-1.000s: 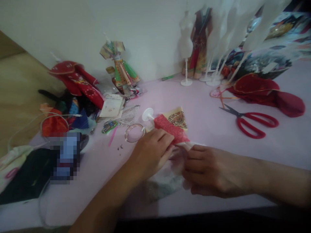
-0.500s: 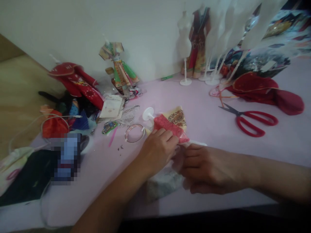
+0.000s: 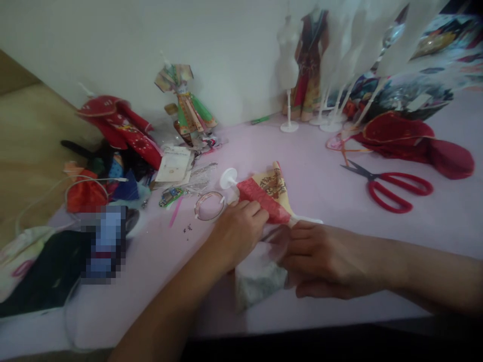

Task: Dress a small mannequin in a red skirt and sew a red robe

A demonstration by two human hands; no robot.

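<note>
A strip of red lace fabric (image 3: 262,201) lies across a cream printed cloth (image 3: 273,183) near the middle of the bench (image 3: 377,236), and the cream cloth's pointed tip now stands clear above the red, showing more of its brown pattern than a moment ago. The left hand (image 3: 239,234) sits at the strip's lower edge, its fingers (image 3: 252,208) together and laid over the red; the thumb is hidden, so I cannot tell whether they grip it. The right hand (image 3: 324,261) comes in from the right, wrist low, its fingers (image 3: 302,246) curled narrowly around a pale gauzy cloth (image 3: 258,279) that bunches below both hands. A white disc stand base (image 3: 228,178) lies on its side just beside the red strip, and a clear bangle (image 3: 209,206) rests near the left hand. Red-handled scissors (image 3: 392,188) lie well to the right, below a crumpled red garment (image 3: 396,136). Along the wall, a white dress form (image 3: 289,75) stands on its stem.
</note>
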